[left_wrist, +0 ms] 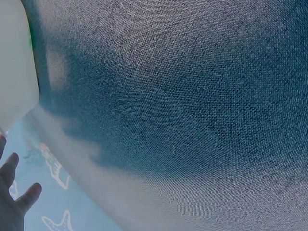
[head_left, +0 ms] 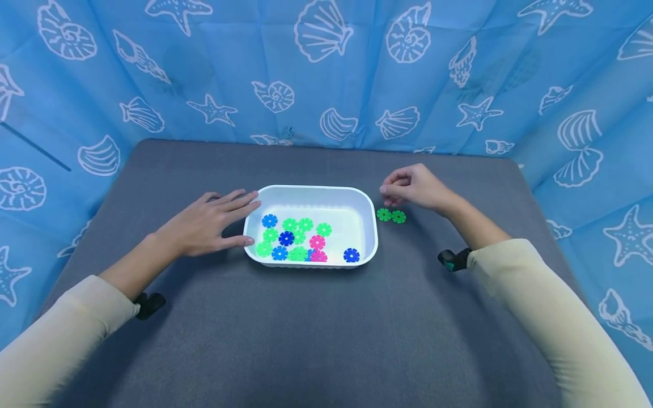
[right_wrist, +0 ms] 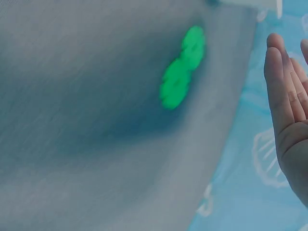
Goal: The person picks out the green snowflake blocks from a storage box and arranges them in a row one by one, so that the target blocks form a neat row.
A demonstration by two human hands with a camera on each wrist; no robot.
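Observation:
My left hand (head_left: pixel 211 224) spreads its fingers at the left rim of a white plastic tray (head_left: pixel 369 226), with fingertips at the rim. Inside the tray lie several notched plastic discs: green (head_left: pixel 323 229), blue (head_left: pixel 351 255) and pink (head_left: pixel 317 242). To the right of the tray, two joined green discs (head_left: pixel 391 216) lie flat on the cloth. Just above and behind these discs hovers my right hand (head_left: pixel 415 187), fingers loosely bent. In the right wrist view the thumb and forefinger of the right hand (right_wrist: pixel 291 110) come close together, with nothing visible between them.
A grey cloth (head_left: pixel 326 328) covers the table. Behind and beside it hangs a blue curtain (head_left: pixel 352 73) with white shell and starfish prints. Each wrist bears a small black device, the right one (head_left: pixel 454 259) and the left one (head_left: pixel 149 306).

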